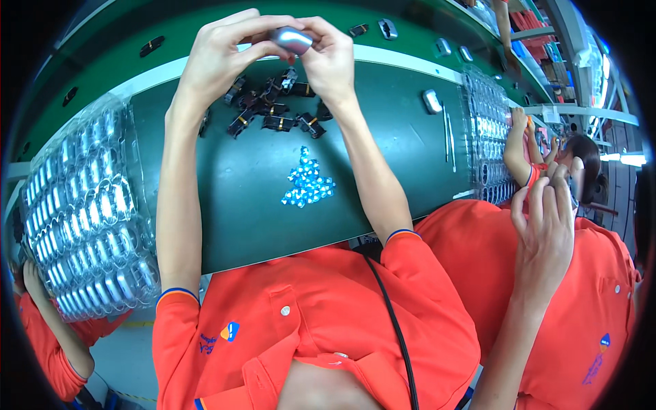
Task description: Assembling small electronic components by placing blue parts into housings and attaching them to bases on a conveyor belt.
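Observation:
High over the far side of the green table, both my hands have their fingers on a shiny silver-grey rounded casing [294, 41]. My left hand [229, 51] grips its left end between thumb and fingers. At the casing's right end my right hand [331, 61] pinches it, fingers curled. A bit of red shows just beneath the casing. Below my hands lies a loose pile of black plastic parts [278, 123] with small brass-coloured bits. Nearer to me is a heap of small blue-and-white pieces [309, 183].
Clear trays of silver casings [89, 219] stand at the left; another clear tray [488, 137] is at the right. Near it lie a casing [432, 102] and two thin tools [448, 137]. A green conveyor [205, 34] carries parts behind. A co-worker's hand [547, 225] is at the right.

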A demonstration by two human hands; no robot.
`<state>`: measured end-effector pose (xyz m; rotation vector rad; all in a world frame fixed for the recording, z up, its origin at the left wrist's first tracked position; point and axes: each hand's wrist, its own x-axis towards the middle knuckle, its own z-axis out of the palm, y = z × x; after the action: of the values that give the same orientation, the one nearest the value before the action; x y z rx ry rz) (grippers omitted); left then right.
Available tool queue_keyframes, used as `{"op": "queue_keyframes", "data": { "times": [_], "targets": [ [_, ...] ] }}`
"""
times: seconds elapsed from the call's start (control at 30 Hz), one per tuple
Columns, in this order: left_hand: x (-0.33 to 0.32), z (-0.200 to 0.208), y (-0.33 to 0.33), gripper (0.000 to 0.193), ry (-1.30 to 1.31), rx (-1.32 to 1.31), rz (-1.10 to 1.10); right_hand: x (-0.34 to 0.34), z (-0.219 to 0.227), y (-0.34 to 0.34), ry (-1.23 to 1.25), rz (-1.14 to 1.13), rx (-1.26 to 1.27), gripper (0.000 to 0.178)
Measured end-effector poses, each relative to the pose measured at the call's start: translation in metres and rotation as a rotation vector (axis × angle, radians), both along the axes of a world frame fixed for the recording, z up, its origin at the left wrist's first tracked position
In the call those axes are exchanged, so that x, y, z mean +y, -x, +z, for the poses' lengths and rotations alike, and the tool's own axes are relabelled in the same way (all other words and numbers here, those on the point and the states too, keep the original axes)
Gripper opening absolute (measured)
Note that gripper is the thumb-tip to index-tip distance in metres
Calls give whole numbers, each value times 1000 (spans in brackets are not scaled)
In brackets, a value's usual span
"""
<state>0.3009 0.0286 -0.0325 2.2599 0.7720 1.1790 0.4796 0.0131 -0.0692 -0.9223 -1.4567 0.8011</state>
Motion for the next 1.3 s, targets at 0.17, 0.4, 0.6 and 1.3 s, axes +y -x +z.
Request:
{"op": "queue_keyframes", "data": {
  "times": [0.17,0.4,0.6,1.3],
  "targets": [
    [12,-16,7,32,131,-97,81,3,2,-5,258,264,235,20],
    [16,-14,19,37,336,-192,248,80,-25,-145,345,-786,-709,37],
    [30,-26,32,45,244,-144,324,116,-65,-150,311,-759,-871,35],
    [37,-42,25,44,376,-229,311,32,29,-10,-46,-28,-68,32]
  ]
}}
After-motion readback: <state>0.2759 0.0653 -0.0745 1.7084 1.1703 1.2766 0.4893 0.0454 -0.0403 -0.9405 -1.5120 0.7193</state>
